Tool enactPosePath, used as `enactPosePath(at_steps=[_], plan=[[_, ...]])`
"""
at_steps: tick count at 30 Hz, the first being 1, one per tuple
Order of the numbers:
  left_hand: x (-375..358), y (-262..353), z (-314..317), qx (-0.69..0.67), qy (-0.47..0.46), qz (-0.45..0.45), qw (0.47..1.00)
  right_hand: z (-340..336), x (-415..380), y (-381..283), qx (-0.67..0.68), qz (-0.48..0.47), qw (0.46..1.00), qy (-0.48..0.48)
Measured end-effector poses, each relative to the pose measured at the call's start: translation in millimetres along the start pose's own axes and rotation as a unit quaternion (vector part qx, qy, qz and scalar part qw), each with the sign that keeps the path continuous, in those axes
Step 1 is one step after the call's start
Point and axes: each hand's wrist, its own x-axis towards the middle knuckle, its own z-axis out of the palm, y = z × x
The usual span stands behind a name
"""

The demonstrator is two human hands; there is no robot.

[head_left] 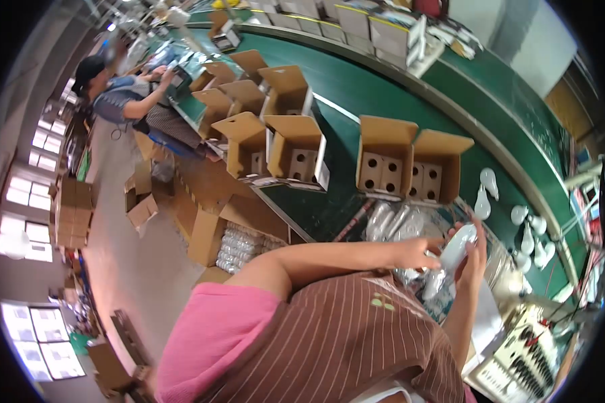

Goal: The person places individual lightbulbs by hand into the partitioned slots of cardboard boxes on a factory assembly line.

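Note:
In front of my apron, my right hand (pixel 474 258) is closed around a white light bulb (pixel 458 246), its fingers along the far side. My left hand (pixel 420 254) reaches in from the left with bent fingers against the near side of the bulb. Clear plastic packaging (pixel 435 283) hangs just below the bulb, between the hands; where it joins the bulb is hard to make out. More clear plastic packs (pixel 390 221) lie on the bench to the left of my hands. Two open cartons (pixel 386 158) with holed cardboard inserts stand beyond them.
Loose white bulbs (pixel 534 235) lie on the green bench at right, near a panel with switches and sockets (pixel 517 352). Several open cartons (pixel 296 151) stand farther left. A big box of clear packs (pixel 238 248) is beside the bench. A co-worker (pixel 131 101) works at the far end.

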Motion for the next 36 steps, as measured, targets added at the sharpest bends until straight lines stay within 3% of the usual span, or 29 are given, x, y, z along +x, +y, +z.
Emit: enactPosePath(at_steps=[2, 5, 7, 8, 9, 10, 11, 12, 13, 14, 16, 18, 19, 20, 21, 22, 24, 26, 29, 31, 33, 34, 35, 36], plan=[[-4, 4, 9, -0.145, -0.010, -0.004, 0.989, 30, -8, 2, -0.033, -0.015, 0.999, -0.015], [-9, -3, 3, -0.104, 0.044, 0.041, 0.993, 59, -8, 8, -0.197, -0.055, 0.979, 0.007], [-30, 28, -3, 0.078, 0.122, 0.023, 0.989, 40, -6, 19, -0.353, -0.021, 0.936, 0.002], [-36, 40, -6, 0.162, 0.140, 0.015, 0.977, 58, -11, 3, -0.399, -0.061, 0.915, 0.026], [-32, 47, -12, 0.232, 0.132, -0.020, 0.963, 58, -7, -10, -0.437, -0.021, 0.899, 0.012], [-35, 56, -21, 0.216, 0.107, 0.038, 0.970, 57, -2, -23, -0.465, -0.059, 0.883, 0.016], [-45, 81, -27, 0.358, 0.190, 0.087, 0.910, 50, 10, -34, -0.500, -0.082, 0.861, 0.035], [-45, 100, -42, 0.382, 0.238, 0.163, 0.878, 48, 23, -48, -0.506, -0.134, 0.851, 0.049], [-39, 122, -58, 0.459, 0.291, 0.234, 0.806, 63, 29, -76, -0.554, -0.114, 0.822, 0.066], [-35, 147, -70, 0.494, 0.317, 0.210, 0.782, 69, 43, -86, -0.536, -0.138, 0.832, 0.043], [-13, 177, -96, 0.607, 0.374, 0.329, 0.619, 84, 75, -91, -0.624, -0.130, 0.770, -0.012], [21, 188, -121, 0.673, 0.336, 0.304, 0.584, 112, 104, -89, -0.684, -0.047, 0.724, -0.080], [32, 195, -125, 0.714, 0.292, 0.187, 0.609, 118, 119, -73, -0.693, -0.091, 0.711, -0.082], [41, 196, -129, 0.732, 0.240, 0.118, 0.626, 118, 140, -57, -0.723, -0.088, 0.677, -0.104], [50, 195, -134, 0.746, 0.185, 0.048, 0.638, 127, 159, -47, -0.778, -0.019, 0.615, -0.126], [59, 193, -140, 0.754, 0.128, -0.024, 0.644, 127, 177, -32, -0.842, -0.026, 0.499, -0.202], [72, 180, -148, 0.754, 0.130, 0.008, 0.644, 116, 200, 3, -0.877, -0.005, 0.382, -0.291], [77, 172, -152, 0.750, 0.127, 0.031, 0.648, 101, 214, 34, -0.859, 0.043, 0.400, -0.316], [73, 170, -156, 0.738, 0.121, 0.055, 0.662, 95, 212, 68, -0.861, 0.081, 0.436, -0.249], [72, 168, -162, 0.731, 0.109, 0.050, 0.672, 91, 212, 87, -0.873, 0.035, 0.417, -0.252], [65, 171, -158, 0.719, 0.116, 0.054, 0.683, 71, 211, 120, -0.846, 0.005, 0.451, -0.283], [62, 171, -156, 0.737, 0.115, 0.105, 0.657, 114, 174, 58, -0.892, -0.062, 0.361, -0.265], [64, 165, -160, 0.740, 0.107, 0.119, 0.653, 110, 185, 88, -0.896, -0.040, 0.355, -0.265], [65, 160, -165, 0.739, 0.112, 0.160, 0.644, 101, 221, 159, -0.867, 0.074, 0.453, -0.195]])
